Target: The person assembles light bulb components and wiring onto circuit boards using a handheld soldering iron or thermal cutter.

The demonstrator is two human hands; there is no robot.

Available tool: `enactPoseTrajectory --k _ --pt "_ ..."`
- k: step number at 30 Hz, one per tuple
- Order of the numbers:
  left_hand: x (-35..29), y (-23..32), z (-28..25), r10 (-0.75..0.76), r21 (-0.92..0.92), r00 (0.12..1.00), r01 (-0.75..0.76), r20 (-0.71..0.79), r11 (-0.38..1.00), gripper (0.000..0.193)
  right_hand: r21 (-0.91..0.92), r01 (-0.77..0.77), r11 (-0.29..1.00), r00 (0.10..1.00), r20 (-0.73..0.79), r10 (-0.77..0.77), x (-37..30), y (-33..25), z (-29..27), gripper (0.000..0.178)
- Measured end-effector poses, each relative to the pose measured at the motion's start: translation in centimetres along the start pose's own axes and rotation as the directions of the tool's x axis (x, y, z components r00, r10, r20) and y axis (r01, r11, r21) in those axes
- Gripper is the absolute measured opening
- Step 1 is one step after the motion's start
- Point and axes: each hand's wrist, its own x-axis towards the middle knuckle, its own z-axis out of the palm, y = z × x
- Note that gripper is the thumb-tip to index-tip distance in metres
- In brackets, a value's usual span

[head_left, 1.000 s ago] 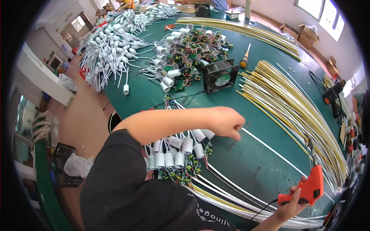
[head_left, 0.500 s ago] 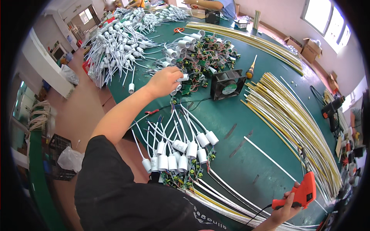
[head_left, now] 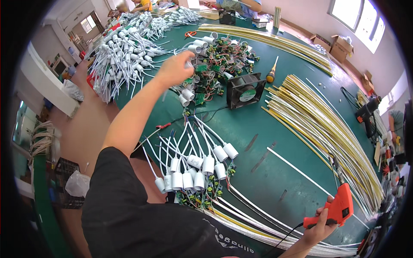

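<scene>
My left hand (head_left: 175, 69) reaches out to the left edge of a pile of green circuit boards (head_left: 219, 64) with wires and white lamp sockets. Its fingers are closed around a white lamp socket (head_left: 188, 65), partly hidden and a little blurred. In my right hand (head_left: 319, 228), low at the right, is a red soldering gun (head_left: 331, 210) with a black cord and a long metal tip pointing away from me. Close to my body lies a group of white lamp sockets (head_left: 188, 180) with white cables, their small circuit boards (head_left: 200, 195) on top of long strips.
A black fan (head_left: 245, 91) stands beside the board pile, a screwdriver (head_left: 272, 71) behind it. Long yellow-white strips (head_left: 322, 133) cover the right side. Many corded sockets (head_left: 124, 56) are heaped far left. Orange scissors (head_left: 190, 34) and a heat gun (head_left: 368, 114) lie farther off.
My left hand has shifted from the front sockets of the pile, farther away and slightly left, onto another socket. The soldering gun stays in my right hand, tilted slightly more upward. The view has shifted slightly.
</scene>
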Motion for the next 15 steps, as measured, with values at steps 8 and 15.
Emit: enactPoseTrajectory --k 8,15 --pt "-2.7 4.4 -0.7 0.153 -0.485 0.841 0.143 0.52 0.863 0.045 0.03 -0.042 0.999 0.999 -0.024 0.043 -0.3 -0.5 0.1 0.045" --pt "-6.4 9.6 4.7 0.348 -0.304 0.535 -0.173 0.77 0.937 0.043 0.025 -0.072 0.997 0.997 -0.027 0.073 -0.4 -0.7 0.8 0.046"
